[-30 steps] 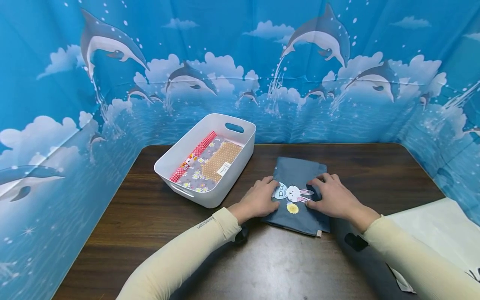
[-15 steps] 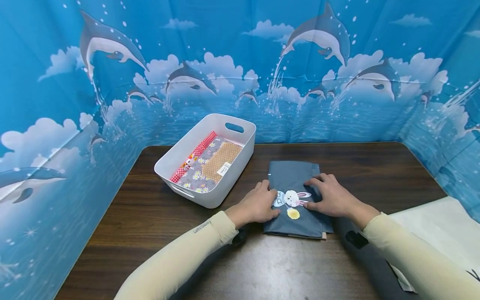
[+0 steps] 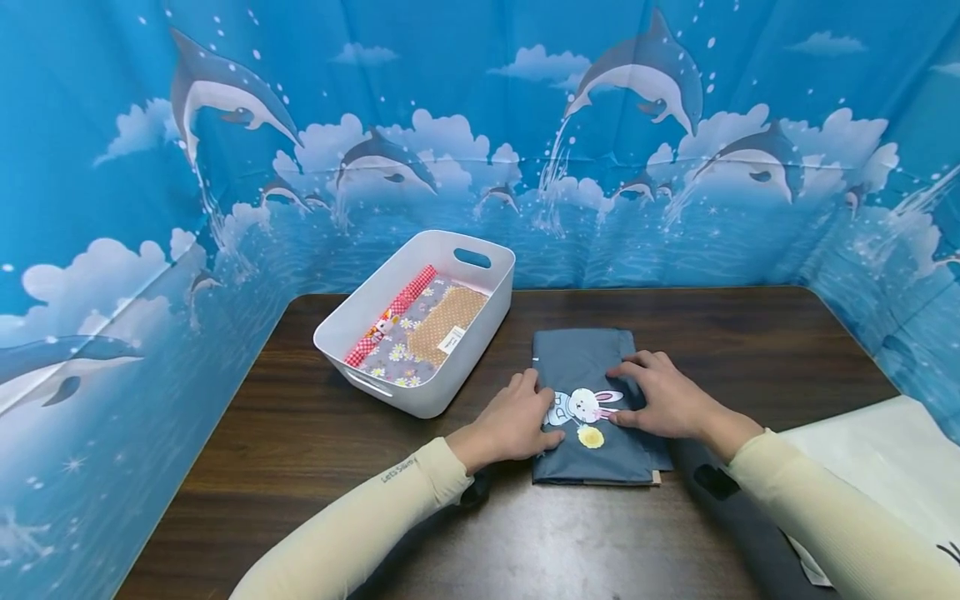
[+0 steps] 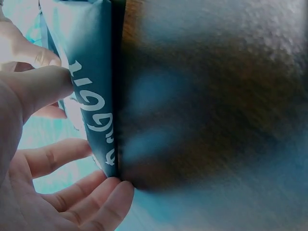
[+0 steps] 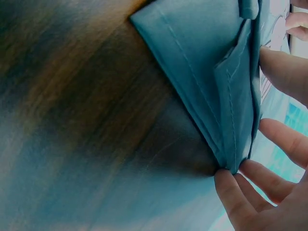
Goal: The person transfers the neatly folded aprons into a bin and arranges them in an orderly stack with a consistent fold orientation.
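A folded dark blue-grey cloth point(image 3: 581, 358) with a white rabbit and yellow flower print lies flat on the table, stitched hems showing in the right wrist view. My left hand point(image 3: 513, 421) rests on its left edge, thumb on top and fingertips down at the side where white lettering point(image 4: 96, 110) runs. Across from it, my right hand point(image 3: 667, 396) touches the right edge, thumb by the rabbit's ears, other fingertips point(image 5: 231, 187) against the layered folds point(image 5: 231, 115). Neither hand's fingers curl under the cloth. A small tan corner point(image 3: 656, 477) sticks out at its front right.
Back left stands a white plastic basket point(image 3: 472, 342) with a cut-out handle. Inside are a red checked roll point(image 3: 390, 317), a grey daisy cloth point(image 3: 401, 358) and a tan dotted cloth point(image 3: 446, 321). A cream cloth point(image 3: 877, 458) lies at the right. A dolphin-print curtain point(image 3: 480, 167) surrounds the table.
The folded cloth has slid toward me and turned from slanted to nearly square with the table. My left hand has moved nearer with it; the right has shifted only slightly.
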Demonstrator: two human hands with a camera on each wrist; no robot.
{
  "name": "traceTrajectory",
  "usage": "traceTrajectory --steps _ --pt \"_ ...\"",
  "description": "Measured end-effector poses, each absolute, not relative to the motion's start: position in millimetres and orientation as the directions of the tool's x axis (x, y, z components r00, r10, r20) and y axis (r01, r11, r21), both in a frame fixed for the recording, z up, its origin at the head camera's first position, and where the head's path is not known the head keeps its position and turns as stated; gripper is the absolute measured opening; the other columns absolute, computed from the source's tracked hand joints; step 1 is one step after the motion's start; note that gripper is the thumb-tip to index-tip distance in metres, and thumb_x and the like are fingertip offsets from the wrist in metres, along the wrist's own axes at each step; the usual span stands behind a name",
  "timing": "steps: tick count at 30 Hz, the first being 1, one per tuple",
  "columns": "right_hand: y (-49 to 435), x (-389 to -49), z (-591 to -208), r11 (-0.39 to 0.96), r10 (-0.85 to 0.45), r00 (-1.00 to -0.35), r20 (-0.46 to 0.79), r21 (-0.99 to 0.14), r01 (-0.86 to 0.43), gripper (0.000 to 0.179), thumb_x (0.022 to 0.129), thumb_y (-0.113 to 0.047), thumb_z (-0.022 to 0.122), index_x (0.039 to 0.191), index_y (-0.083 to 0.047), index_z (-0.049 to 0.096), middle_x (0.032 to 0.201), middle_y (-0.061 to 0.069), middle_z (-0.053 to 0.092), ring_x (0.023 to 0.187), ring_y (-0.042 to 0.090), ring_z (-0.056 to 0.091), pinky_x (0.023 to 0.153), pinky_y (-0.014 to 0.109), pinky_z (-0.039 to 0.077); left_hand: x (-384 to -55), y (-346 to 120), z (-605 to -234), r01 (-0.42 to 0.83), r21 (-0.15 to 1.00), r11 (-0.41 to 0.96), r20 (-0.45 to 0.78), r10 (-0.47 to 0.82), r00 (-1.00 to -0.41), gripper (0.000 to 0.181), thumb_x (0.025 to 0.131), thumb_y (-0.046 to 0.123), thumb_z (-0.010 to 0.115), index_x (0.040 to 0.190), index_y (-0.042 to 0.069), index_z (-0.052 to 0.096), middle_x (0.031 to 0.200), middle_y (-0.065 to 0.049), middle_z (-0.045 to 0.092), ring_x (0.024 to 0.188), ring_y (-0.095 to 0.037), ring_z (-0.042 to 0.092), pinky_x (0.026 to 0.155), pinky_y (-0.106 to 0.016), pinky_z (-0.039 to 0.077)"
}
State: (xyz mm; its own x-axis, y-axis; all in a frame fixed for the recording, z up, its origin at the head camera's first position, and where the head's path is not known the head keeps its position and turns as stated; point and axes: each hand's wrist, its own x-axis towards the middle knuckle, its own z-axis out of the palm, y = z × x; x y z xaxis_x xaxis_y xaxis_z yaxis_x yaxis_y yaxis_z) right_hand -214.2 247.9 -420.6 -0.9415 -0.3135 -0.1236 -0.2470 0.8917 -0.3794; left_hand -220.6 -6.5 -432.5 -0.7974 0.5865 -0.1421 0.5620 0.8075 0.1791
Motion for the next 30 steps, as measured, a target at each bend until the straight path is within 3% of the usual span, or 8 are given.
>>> traceTrajectory --steps 6,12,17,21,25,30 --pt "253 -216 -419 0.883 -0.329 -0.940 -0.089 -0.384 -0.272 0.064 0.088 -0.044 0.088 0.140 -0.011 0.069 0.154 0.030 0.051 0.137 0.050 0.044 0.108 0.070 0.048 -214 -2 -417 0.515 0.241 0.822 -0.132 0.554 -0.822 0.042 0.096 0.042 0.080 0.117 0.006 0.071 0.120 -0.012 0.054 0.103 -0.021 0.047 0.081 -0.031 0.050" --pt "251 -215 -419 0.860 -0.319 -0.945 -0.075 -0.441 -0.256 0.065 0.087 -0.038 0.090 0.141 -0.009 0.067 0.154 0.032 0.047 0.135 0.051 0.041 0.106 0.071 0.046 -223 3 -423 0.299 0.507 0.809 -0.097 0.398 -0.912 0.042 0.085 0.027 0.089 0.112 0.003 0.068 0.120 -0.016 0.052 0.104 -0.028 0.052 0.087 -0.038 0.055" --pt "243 -212 -424 0.865 -0.230 -0.964 -0.138 -0.482 -0.137 0.086 0.085 -0.035 0.092 0.156 -0.008 0.051 0.156 0.037 0.039 0.137 0.055 0.039 0.107 0.074 0.046 -240 4 -438 0.119 0.590 0.799 -0.121 0.233 -0.965 0.075 0.075 0.023 0.093 0.137 -0.003 0.058 0.127 -0.023 0.055 0.102 -0.033 0.062 0.089 -0.043 0.059" --pt "242 -212 -424 0.883 -0.166 -0.966 -0.199 -0.467 -0.056 0.105 0.082 -0.037 0.094 0.163 -0.004 0.036 0.152 0.042 0.039 0.134 0.056 0.048 0.105 0.074 0.049 -245 7 -446 0.026 0.597 0.802 -0.201 0.182 -0.963 0.098 0.072 0.023 0.096 0.153 -0.003 0.048 0.139 -0.027 0.058 0.120 -0.037 0.063 0.102 -0.046 0.057" --pt "242 -214 -419 0.894 -0.130 -0.963 -0.235 -0.447 -0.012 0.118 0.079 -0.040 0.096 0.165 0.003 0.028 0.149 0.046 0.041 0.127 0.055 0.055 0.104 0.071 0.051 -241 9 -436 -0.010 0.624 0.781 -0.226 0.168 -0.959 0.098 0.073 0.018 0.095 0.156 -0.001 0.046 0.145 -0.026 0.061 0.130 -0.037 0.062 0.107 -0.046 0.056" --pt "242 -218 -415 0.905 -0.087 -0.960 -0.266 -0.425 0.035 0.129 0.077 -0.044 0.097 0.164 0.011 0.019 0.152 0.049 0.039 0.134 0.059 0.052 0.109 0.071 0.048 -230 14 -416 -0.064 0.690 0.721 -0.230 0.134 -0.964 0.093 0.074 0.006 0.093 0.156 -0.002 0.048 0.152 -0.025 0.060 0.140 -0.038 0.056 0.109 -0.047 0.056"
